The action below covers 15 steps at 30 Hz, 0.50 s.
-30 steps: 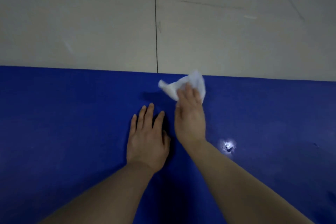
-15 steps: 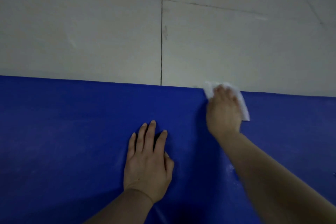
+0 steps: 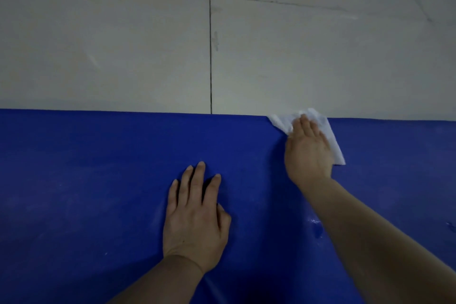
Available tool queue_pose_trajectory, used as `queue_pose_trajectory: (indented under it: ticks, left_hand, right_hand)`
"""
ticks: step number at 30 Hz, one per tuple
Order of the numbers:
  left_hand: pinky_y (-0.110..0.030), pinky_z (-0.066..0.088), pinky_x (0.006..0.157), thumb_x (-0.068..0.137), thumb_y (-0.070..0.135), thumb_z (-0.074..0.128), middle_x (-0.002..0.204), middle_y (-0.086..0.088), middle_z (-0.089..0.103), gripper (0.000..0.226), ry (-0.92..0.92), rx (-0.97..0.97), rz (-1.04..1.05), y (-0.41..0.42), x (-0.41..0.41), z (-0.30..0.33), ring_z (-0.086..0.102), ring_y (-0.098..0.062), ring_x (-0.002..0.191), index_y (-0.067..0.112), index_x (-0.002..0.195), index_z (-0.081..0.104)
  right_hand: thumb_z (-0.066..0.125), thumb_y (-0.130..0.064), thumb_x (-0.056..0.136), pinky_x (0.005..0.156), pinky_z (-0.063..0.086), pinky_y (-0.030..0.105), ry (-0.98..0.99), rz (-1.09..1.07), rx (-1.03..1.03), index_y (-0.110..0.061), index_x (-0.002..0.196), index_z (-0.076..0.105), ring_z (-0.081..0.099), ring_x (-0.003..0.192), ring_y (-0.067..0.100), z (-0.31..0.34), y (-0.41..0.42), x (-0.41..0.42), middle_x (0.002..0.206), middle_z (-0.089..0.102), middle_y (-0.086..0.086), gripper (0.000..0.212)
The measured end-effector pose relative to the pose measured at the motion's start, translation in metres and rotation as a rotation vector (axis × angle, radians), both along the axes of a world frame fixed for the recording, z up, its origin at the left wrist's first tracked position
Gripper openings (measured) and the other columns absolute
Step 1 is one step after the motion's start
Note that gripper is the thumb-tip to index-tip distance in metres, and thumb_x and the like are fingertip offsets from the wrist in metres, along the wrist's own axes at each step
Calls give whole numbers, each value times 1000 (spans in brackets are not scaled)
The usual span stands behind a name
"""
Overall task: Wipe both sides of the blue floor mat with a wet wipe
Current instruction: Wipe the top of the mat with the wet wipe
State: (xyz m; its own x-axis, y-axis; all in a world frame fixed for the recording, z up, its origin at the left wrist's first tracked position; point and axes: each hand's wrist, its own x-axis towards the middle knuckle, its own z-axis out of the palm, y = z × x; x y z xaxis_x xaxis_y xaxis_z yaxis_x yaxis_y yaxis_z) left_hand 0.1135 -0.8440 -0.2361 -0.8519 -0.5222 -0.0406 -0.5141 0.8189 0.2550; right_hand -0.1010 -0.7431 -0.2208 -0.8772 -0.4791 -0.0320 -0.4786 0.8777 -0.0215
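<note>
R hand [image 3: 308, 153] pressing wet wipe [image 3: 332, 140] at blue mat [image 3: 86, 180] far edge

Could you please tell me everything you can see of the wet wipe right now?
The wet wipe is a thin, white, crumpled sheet, soft and cloth-like in look. It lies flat at the far edge of the blue floor mat, its top corners reaching the mat's border with the tiled floor. The right hand presses it down with straight fingers, covering its middle; parts stick out beyond the fingertips and along the hand's right side. The left hand rests apart, not touching it.
</note>
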Motion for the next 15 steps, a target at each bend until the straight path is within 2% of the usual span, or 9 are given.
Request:
queue_pose_trajectory:
  ticks: [2,3,4,5,7,9,11,13,15]
  left_hand:
    - [-46,19,111,82,33,34,144,-13,44,54,5,-4,0,0,0,0,37,-31,135,16,128,56]
    - [-46,19,110,81,33,34,144,-13,44,54,8,-6,1,0,0,0,37,-31,135,16,128,56]
    - [-46,20,110,81,33,34,144,-13,44,54,11,-10,1,0,0,0,36,-30,135,16,128,55]
    - [-46,20,110,82,33,34,145,-14,44,54,11,-13,0,0,0,0,36,-30,135,16,129,54]
    - [-46,20,111,81,33,34,145,-14,44,54,12,-16,-2,0,0,0,36,-30,135,16,129,54]
    - [-46,19,111,81,33,34,144,-14,45,54,13,-16,-2,0,-1,-1,36,-30,134,15,127,55]
    - [-45,19,111,81,33,34,144,-13,45,54,11,-16,3,0,-1,-1,36,-30,134,15,127,56]
    - [-45,18,111,81,33,34,144,-13,44,54,8,-17,4,0,-1,-1,36,-30,134,15,127,56]
    - [-44,17,112,81,33,34,144,-14,45,54,7,-20,6,0,-1,-1,35,-30,134,15,127,57]
  right_hand:
    - [31,-9,88,100,43,45,-16,54,-134,2,128,52,52,120,35,-3,-17,18,133,53,18,47]
    - [34,-8,85,93,48,46,-31,146,-190,1,122,57,58,111,37,-5,-27,32,123,59,18,44]
    - [38,-7,86,94,47,47,-68,249,-220,-1,122,58,57,112,37,-8,-35,47,123,59,16,42]
    - [39,-10,88,101,41,46,-89,336,-235,-4,128,55,52,122,34,-9,-39,59,131,56,14,43]
    - [36,-15,93,114,25,43,-82,382,-222,-10,140,46,35,138,26,-12,-37,60,146,43,8,48]
    - [37,-10,94,117,21,42,-29,286,-151,-8,142,42,31,140,25,-15,-20,40,149,39,9,48]
    - [34,-8,95,119,17,37,-12,100,-108,-6,143,39,29,142,24,-10,1,18,151,35,9,48]
    - [29,-13,99,120,8,34,-41,-35,-54,-10,149,28,15,146,19,-7,10,9,158,20,5,50]
    - [24,-18,98,118,14,36,-26,-45,-66,-11,148,28,19,144,20,-6,0,17,157,22,3,50]
